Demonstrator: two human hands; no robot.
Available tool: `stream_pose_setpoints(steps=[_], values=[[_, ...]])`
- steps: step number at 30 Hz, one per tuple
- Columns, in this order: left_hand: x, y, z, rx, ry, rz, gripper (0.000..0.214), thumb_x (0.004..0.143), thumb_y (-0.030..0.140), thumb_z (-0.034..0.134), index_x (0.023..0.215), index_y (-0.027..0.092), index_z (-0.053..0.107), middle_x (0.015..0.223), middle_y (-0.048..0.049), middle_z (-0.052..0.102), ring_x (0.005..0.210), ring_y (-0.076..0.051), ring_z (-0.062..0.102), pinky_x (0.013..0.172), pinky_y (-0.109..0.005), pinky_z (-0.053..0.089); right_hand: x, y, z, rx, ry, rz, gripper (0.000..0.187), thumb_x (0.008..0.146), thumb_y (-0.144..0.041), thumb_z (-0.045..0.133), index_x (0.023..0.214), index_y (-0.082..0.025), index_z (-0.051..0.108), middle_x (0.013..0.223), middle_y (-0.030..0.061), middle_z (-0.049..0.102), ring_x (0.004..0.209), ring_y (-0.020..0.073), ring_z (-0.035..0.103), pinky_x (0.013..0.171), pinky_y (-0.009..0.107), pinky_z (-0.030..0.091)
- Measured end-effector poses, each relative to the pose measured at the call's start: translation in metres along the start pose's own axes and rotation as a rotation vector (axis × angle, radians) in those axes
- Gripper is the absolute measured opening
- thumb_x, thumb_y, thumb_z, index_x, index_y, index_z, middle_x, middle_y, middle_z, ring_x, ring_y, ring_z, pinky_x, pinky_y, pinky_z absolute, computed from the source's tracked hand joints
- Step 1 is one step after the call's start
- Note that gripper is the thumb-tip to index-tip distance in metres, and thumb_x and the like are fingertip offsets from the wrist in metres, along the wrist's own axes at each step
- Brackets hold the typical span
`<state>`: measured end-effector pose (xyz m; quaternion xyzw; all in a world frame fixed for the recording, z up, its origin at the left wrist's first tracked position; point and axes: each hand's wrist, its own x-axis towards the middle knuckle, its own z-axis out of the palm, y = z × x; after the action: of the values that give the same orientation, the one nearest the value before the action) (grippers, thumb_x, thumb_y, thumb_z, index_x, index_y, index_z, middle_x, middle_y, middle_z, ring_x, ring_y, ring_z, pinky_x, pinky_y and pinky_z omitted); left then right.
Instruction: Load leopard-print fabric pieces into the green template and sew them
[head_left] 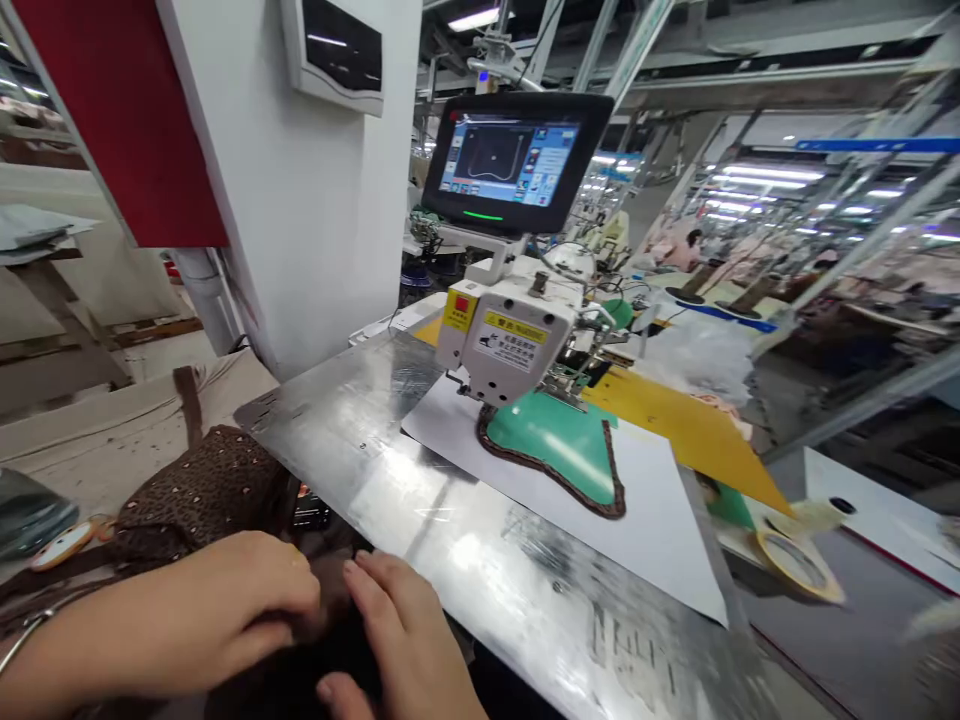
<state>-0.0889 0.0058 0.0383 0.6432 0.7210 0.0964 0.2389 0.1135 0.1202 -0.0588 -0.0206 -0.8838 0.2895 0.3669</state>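
My left hand [232, 600] is low in the view, its fingers curled downward over dark cloth [337, 590] by my lap. What those fingers hold, if anything, is hidden. Beside it, my right hand [409, 625] has its fingers stretched out and the thumb apart, near the metal table's front edge. A brown patterned cloth [202, 480] with small light spots lies bunched behind my left forearm. On the metal table [375, 430], a green template [562, 440] edged with dark brown fabric rests on a white sheet [450, 430], under the sewing machine head [510, 340].
A lit control screen [495, 160] stands above the machine. A white pillar [300, 200] rises behind the table's left side. To the right are a yellow board [675, 420] and a tape roll [799, 560]. A phone-like dark object [310, 508] sits below the table edge.
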Motion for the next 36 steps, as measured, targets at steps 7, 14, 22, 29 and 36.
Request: stream_pose_setpoints(steps=[7, 14, 22, 29, 36], values=[[0.03, 0.04, -0.008, -0.001, -0.061, 0.078, 0.012, 0.084, 0.035, 0.06, 0.087, 0.034, 0.072, 0.09, 0.0029, 0.073, 0.086, -0.023, 0.064, 0.075, -0.029, 0.043, -0.014, -0.01, -0.084, 0.035, -0.183, 0.632, 0.015, 0.087, -0.032, 0.059, 0.075, -0.022, 0.057, 0.074, -0.0014, 0.061, 0.071, 0.0169, 0.056, 0.064, 0.027, 0.037], [0.075, 0.042, 0.009, -0.335, -0.008, 0.108, 0.027, 0.079, 0.049, 0.06, 0.09, 0.03, 0.075, 0.093, -0.0014, 0.073, 0.091, -0.027, 0.064, 0.077, -0.027, 0.049, -0.087, -0.004, -0.137, 0.368, 0.183, 0.849, 0.036, 0.087, -0.053, 0.06, 0.074, -0.02, 0.056, 0.071, -0.0013, 0.047, 0.072, 0.0163, 0.043, 0.066, 0.027, 0.032], [0.12, 0.05, 0.042, -0.733, -0.048, 0.058, 0.056, 0.069, 0.072, 0.066, 0.056, 0.02, 0.053, 0.058, 0.0008, 0.047, 0.055, -0.014, 0.042, 0.05, -0.022, 0.04, -0.103, 0.008, -0.136, 0.544, 0.629, 0.953, 0.048, 0.078, -0.061, 0.074, 0.07, -0.018, 0.055, 0.062, -0.004, 0.045, 0.06, 0.0113, 0.036, 0.057, 0.023, 0.03], [0.128, 0.034, 0.048, -0.773, -0.07, 0.064, 0.047, 0.078, 0.067, 0.063, 0.091, 0.023, 0.073, 0.09, -0.0052, 0.071, 0.089, -0.027, 0.066, 0.078, -0.031, 0.054, -0.108, 0.021, -0.127, 0.459, 0.737, 0.926, 0.045, 0.081, -0.063, 0.07, 0.081, -0.018, 0.064, 0.071, -0.0013, 0.055, 0.068, 0.0141, 0.046, 0.062, 0.024, 0.037], [0.123, 0.041, 0.047, -0.779, -0.022, 0.015, 0.057, 0.081, 0.066, 0.061, 0.112, 0.019, 0.072, 0.056, 0.0036, 0.05, 0.045, -0.009, 0.032, 0.046, -0.02, 0.03, -0.091, 0.014, -0.12, 0.261, 0.843, 0.912, 0.045, 0.085, -0.066, 0.061, 0.083, -0.021, 0.061, 0.074, 0.0009, 0.061, 0.073, 0.0196, 0.056, 0.066, 0.027, 0.044]])
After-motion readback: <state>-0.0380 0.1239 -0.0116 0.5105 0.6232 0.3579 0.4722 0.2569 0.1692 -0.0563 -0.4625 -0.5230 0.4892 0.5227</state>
